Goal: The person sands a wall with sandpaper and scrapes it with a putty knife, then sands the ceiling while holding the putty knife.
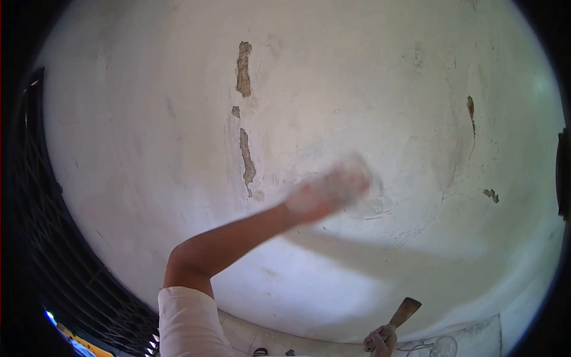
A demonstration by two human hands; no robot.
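My left hand [328,189] is up against the pale wall [357,77], smeared by motion, its arm reaching in from the lower left. Its fingers cannot be made out, nor whether anything is in them. Some scuffed, scratched marks show on the wall just right of this hand. Low in the view, my right hand [380,341] is closed around the handle of a scraper [407,311]. The flat, widening blade points up and to the right, apart from the left hand.
Plaster has broken away in a long upper patch [244,68] and a lower one [247,157]. Smaller chips [491,195] and cracks mark the right side. A dark folding metal grille [65,238] runs along the left. A round wire-like object [443,346] sits at the bottom right.
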